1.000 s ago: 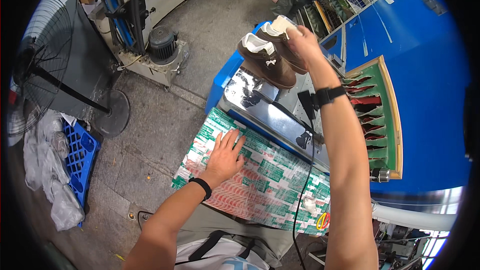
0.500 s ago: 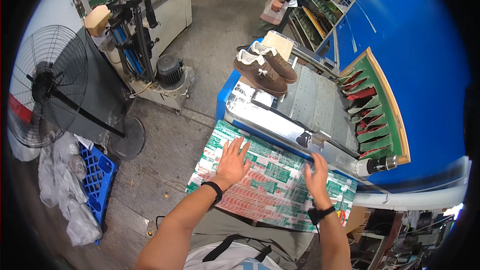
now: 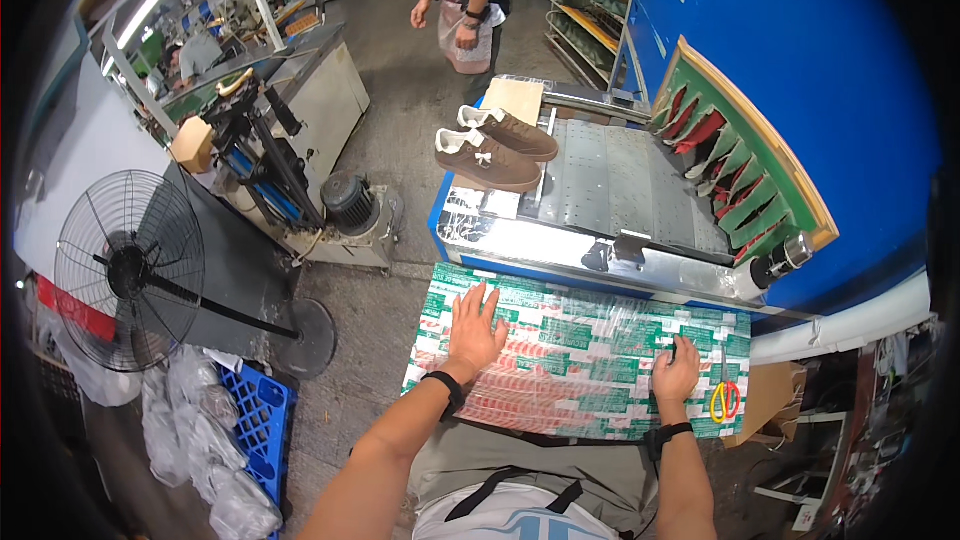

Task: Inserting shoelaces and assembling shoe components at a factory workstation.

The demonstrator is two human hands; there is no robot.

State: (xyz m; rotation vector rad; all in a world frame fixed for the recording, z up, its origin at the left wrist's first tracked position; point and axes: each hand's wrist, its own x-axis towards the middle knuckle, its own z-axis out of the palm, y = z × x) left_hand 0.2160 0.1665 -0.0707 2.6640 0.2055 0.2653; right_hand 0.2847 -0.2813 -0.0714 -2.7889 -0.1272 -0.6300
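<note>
Tabletop [image 3: 570,365], flat, glossy, patchwork-patterned

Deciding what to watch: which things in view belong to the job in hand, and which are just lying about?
Likely in the job:
- left hand, right hand
- patterned tabletop beneath them
- brown shoes
- conveyor

Apparently just around:
- scissors
- standing fan
- blue crate
- plastic bags

1. Your left hand [image 3: 477,335] and right hand [image 3: 677,372] are over the bench [image 3: 590,345].
2. Scissors [image 3: 725,387] lie on it, right of your right hand.
3. Behind the bench, a conveyor [image 3: 605,175] carries shoes [image 3: 497,168] on its left end.
4. Left of the bench stands a fan [image 3: 127,272], a crate [image 3: 262,425] nearer you.
</note>
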